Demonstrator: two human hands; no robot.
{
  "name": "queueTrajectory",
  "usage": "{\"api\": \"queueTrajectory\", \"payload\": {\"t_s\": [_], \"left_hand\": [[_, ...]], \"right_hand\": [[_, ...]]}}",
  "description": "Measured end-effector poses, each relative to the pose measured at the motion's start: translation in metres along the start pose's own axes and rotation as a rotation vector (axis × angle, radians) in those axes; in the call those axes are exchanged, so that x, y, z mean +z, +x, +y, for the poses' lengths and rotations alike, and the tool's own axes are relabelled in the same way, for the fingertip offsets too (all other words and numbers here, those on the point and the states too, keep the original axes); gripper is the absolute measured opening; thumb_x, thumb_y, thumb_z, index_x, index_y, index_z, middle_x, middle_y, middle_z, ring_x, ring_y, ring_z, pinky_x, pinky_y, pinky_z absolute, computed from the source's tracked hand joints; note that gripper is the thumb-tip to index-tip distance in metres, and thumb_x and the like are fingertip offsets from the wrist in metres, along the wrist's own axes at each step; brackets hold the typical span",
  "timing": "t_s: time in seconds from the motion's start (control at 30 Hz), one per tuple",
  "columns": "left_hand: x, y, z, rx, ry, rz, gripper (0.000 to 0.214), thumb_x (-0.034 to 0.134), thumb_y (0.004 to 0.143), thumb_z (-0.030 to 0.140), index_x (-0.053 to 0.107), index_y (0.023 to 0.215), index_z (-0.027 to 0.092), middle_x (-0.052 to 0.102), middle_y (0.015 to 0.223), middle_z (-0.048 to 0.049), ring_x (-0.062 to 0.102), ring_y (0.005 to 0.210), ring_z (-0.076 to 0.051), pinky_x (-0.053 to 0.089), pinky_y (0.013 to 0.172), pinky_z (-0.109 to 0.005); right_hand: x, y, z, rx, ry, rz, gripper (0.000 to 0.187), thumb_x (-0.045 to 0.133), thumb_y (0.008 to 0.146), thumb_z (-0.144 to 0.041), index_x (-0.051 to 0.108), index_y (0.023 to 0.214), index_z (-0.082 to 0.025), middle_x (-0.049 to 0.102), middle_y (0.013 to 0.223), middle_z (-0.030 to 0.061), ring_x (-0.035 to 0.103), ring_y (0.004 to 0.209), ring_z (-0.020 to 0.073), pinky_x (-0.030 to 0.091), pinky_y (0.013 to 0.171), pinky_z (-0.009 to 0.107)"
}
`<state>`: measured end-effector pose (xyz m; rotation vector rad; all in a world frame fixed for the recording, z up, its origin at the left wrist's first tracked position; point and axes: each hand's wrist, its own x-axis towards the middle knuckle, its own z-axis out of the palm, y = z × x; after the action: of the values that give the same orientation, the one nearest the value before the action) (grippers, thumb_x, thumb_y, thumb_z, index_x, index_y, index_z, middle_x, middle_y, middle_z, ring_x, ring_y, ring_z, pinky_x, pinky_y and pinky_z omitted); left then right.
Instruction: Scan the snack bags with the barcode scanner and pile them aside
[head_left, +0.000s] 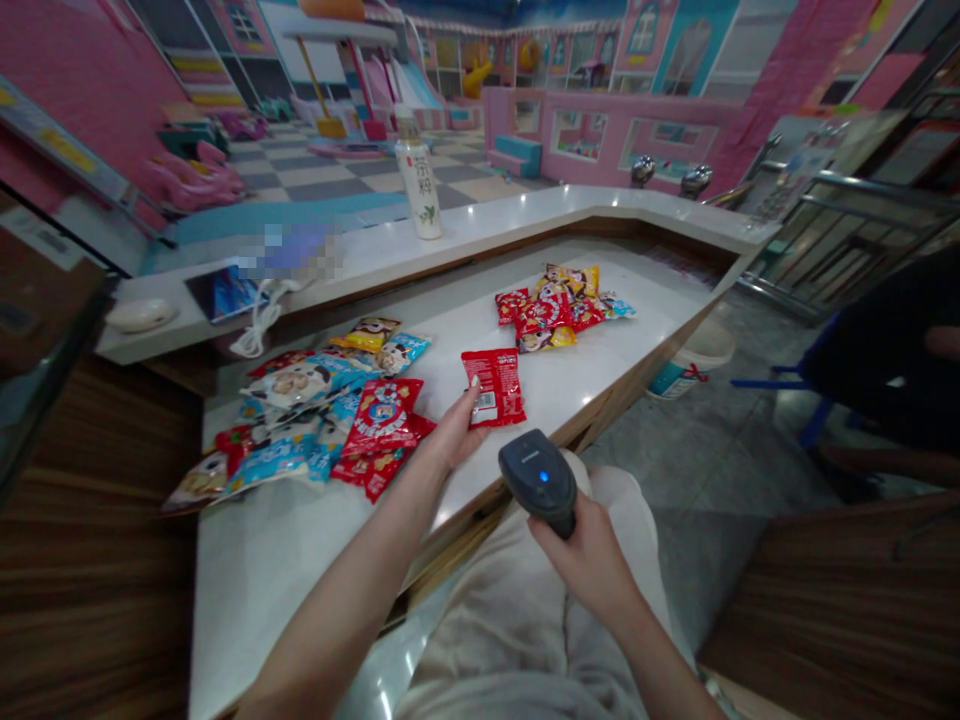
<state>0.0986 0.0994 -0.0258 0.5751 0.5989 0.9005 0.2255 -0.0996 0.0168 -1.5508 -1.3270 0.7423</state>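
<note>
head | right hand [589, 560]: barcode scanner [537, 480], nose up-left | left hand [450, 435] touches snack packet [495, 388]

The left forearm [337, 565] stretches forward and up from the lower left, and the left hand [454, 432] angles inward at the wrist, its fingers [471, 392] extended and drawn close together. The right hand [585, 560] sits lower and nearer the body, fingers curled firmly in a closed grip, with the right forearm [649, 655] running down to the lower edge.

red snack packet [495, 388], flat, black barcode scanner [538, 480]
</note>
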Motion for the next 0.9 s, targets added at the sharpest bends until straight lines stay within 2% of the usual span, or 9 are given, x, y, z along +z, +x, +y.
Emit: {"api": "queueTrajectory", "payload": {"t_s": [0.27, 0.43, 0.53, 0.67, 0.8, 0.9], "left_hand": [[-0.003, 0.009, 0.001, -0.142, -0.054, 0.032, 0.046, 0.052, 0.098, 0.048, 0.065, 0.127, 0.016, 0.073, 0.12, -0.0143, 0.071, 0.11, -0.029, 0.051, 0.105, -0.05], [0.0, 0.003, 0.002, -0.053, -0.036, 0.014, 0.049, 0.058, 0.095, 0.049, 0.063, 0.129, 0.013, 0.072, 0.121, -0.0154, 0.071, 0.111, -0.027, 0.05, 0.106, -0.046], [0.002, 0.0, 0.003, -0.048, -0.037, 0.008, 0.051, 0.056, 0.096, 0.049, 0.064, 0.125, 0.008, 0.072, 0.122, -0.0184, 0.071, 0.11, -0.027, 0.049, 0.107, -0.045], [0.004, -0.001, 0.005, -0.045, -0.028, 0.035, 0.043, 0.059, 0.095, 0.041, 0.065, 0.121, 0.008, 0.073, 0.118, -0.0172, 0.072, 0.107, -0.027, 0.052, 0.104, -0.047], [0.018, 0.007, 0.011, 0.084, 0.163, 0.12, 0.027, 0.065, 0.089, 0.028, 0.066, 0.111, 0.013, 0.075, 0.112, -0.0119, 0.072, 0.103, -0.025, 0.056, 0.098, -0.045], [0.042, 0.036, 0.021, 0.354, 0.497, 0.132, 0.03, 0.063, 0.091, 0.033, 0.063, 0.117, 0.019, 0.072, 0.119, -0.0088, 0.067, 0.113, -0.024, 0.052, 0.102, -0.042]], "right_hand": [[-0.003, 0.001, 0.0, 0.002, -0.026, -0.011, 0.016, 0.062, 0.078, -0.02, 0.071, 0.092, -0.016, 0.075, 0.078, 0.0034, 0.07, 0.074, 0.0234, 0.053, 0.067, 0.026], [-0.004, -0.002, -0.001, 0.001, -0.006, -0.005, 0.016, 0.061, 0.08, -0.02, 0.07, 0.092, -0.015, 0.074, 0.078, 0.0027, 0.069, 0.073, 0.0222, 0.051, 0.067, 0.025], [-0.004, -0.003, -0.001, -0.002, 0.002, 0.007, 0.017, 0.06, 0.08, -0.021, 0.07, 0.093, -0.015, 0.074, 0.081, 0.0031, 0.069, 0.076, 0.0223, 0.052, 0.071, 0.026], [-0.007, -0.005, 0.003, 0.021, -0.023, 0.014, 0.016, 0.062, 0.079, -0.022, 0.07, 0.091, -0.015, 0.074, 0.08, 0.0036, 0.069, 0.075, 0.0227, 0.051, 0.069, 0.026], [-0.017, -0.008, 0.009, 0.034, -0.029, 0.041, 0.014, 0.061, 0.078, -0.022, 0.069, 0.087, -0.015, 0.072, 0.074, 0.0024, 0.068, 0.07, 0.0219, 0.05, 0.064, 0.025], [-0.024, -0.01, 0.012, 0.042, -0.038, 0.063, 0.014, 0.061, 0.077, -0.023, 0.069, 0.085, -0.015, 0.072, 0.072, 0.0029, 0.068, 0.067, 0.0217, 0.05, 0.063, 0.025]]}}
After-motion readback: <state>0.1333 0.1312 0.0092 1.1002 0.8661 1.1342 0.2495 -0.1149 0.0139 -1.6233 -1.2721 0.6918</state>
